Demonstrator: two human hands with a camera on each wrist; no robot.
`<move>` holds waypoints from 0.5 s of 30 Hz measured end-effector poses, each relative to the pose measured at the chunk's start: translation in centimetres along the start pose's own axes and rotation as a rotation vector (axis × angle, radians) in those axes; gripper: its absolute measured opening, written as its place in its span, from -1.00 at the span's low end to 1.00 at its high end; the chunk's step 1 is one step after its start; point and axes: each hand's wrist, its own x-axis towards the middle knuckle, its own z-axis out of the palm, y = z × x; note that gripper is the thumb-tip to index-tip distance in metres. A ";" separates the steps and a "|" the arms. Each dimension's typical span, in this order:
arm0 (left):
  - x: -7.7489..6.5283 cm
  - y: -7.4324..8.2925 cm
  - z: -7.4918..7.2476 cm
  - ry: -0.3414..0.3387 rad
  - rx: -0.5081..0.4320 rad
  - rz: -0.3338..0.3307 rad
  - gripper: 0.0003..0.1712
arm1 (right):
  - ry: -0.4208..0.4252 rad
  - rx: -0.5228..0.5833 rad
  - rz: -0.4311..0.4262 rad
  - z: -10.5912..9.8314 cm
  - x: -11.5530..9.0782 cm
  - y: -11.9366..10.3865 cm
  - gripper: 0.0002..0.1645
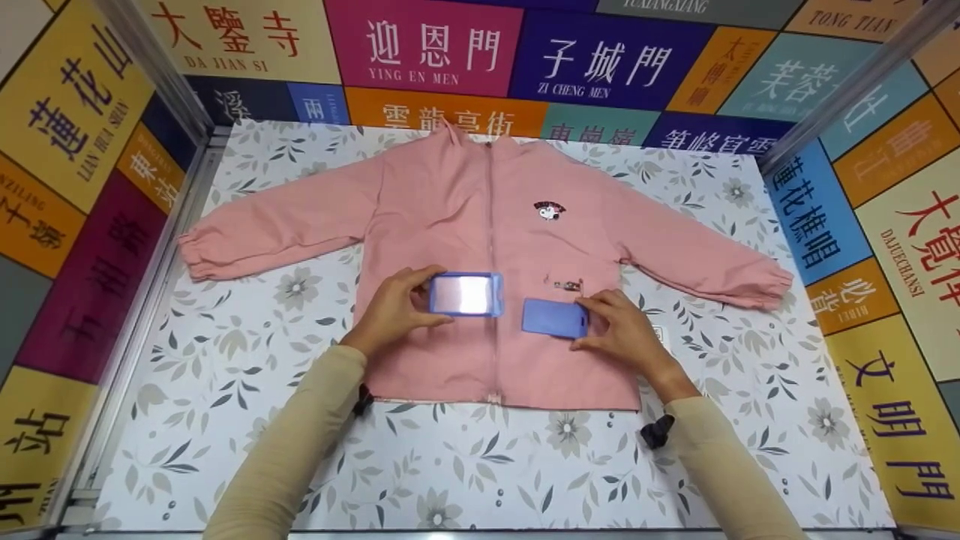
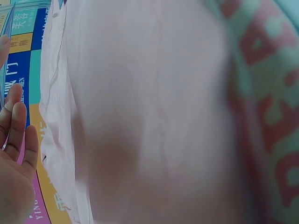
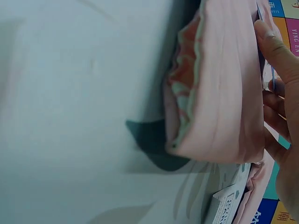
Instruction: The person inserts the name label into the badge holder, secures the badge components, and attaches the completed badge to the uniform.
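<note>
Over the front of a pink zip-up jacket point(image 1: 442, 360), my left hand point(image 1: 397, 306) pinches the left end of a blue-framed card holder point(image 1: 465, 295) between thumb and fingers. Its window shines with reflected light. To the right of the zipper, my right hand point(image 1: 621, 330) grips a flat blue card-holder piece point(image 1: 553, 319) by its right end, where a small dark slot shows. The two blue pieces are apart. A small metal clip point(image 1: 568, 286) appears just above the right piece. In the right wrist view, the thumb and fingertips hold the piece's thin edge point(image 3: 273, 77).
The jacket lies spread on a floral-patterned table point(image 1: 465, 465), its sleeves out to both sides. A small white box point(image 3: 224, 205) stands beside the jacket, partly hidden behind my right hand in the head view. Colourful printed panels point(image 1: 442, 45) and metal posts point(image 1: 172, 75) enclose the table.
</note>
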 end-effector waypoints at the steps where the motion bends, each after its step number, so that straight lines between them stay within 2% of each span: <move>1: 0.0 0.0 0.0 -0.001 0.001 0.001 -0.10 | -0.001 -0.005 -0.003 0.0 0.0 0.0 0.07; 15: 0.0 0.0 0.1 -0.014 -0.003 -0.029 -0.11 | -0.098 -0.094 0.047 -0.4 0.4 -0.4 0.15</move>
